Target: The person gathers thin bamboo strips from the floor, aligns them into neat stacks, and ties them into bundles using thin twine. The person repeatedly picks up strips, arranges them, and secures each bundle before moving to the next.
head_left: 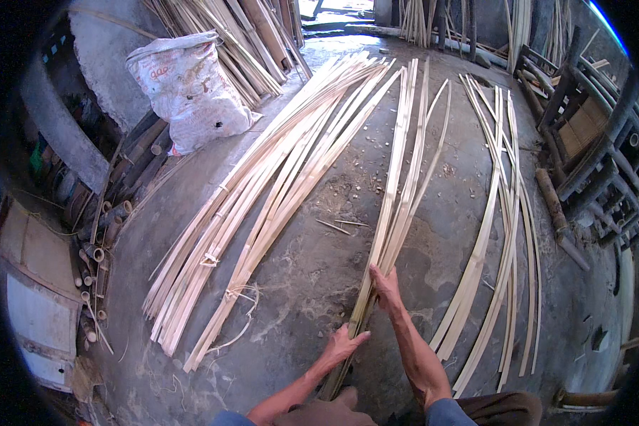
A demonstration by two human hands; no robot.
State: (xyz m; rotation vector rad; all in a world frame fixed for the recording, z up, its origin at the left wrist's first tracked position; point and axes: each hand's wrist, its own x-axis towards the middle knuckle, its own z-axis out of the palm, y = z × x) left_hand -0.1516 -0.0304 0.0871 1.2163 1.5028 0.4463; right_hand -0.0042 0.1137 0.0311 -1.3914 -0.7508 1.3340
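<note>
Several long split bamboo strips [397, 177] run from between my knees out across the floor, fanning apart at their far ends. Farther along them, my right hand [386, 287] is closed around the gathered strips. My left hand [342, 345] lies on the same strips nearer to me, its thumb stretched to the right and its fingers curled over the left side. To the left lie bundles of pale bamboo strips [263, 177], bound near their close ends with thin ties [209, 260]. Loose strips [500, 213] lie crossed over each other on the right.
A stained white sack [192, 92] stands at the far left before leaning bamboo slats [252, 50]. Cut bamboo poles [96, 273] are piled along the left. Dark wooden racks [603, 142] and a bamboo pole [557, 213] line the right. Small chips [348, 184] litter the concrete floor.
</note>
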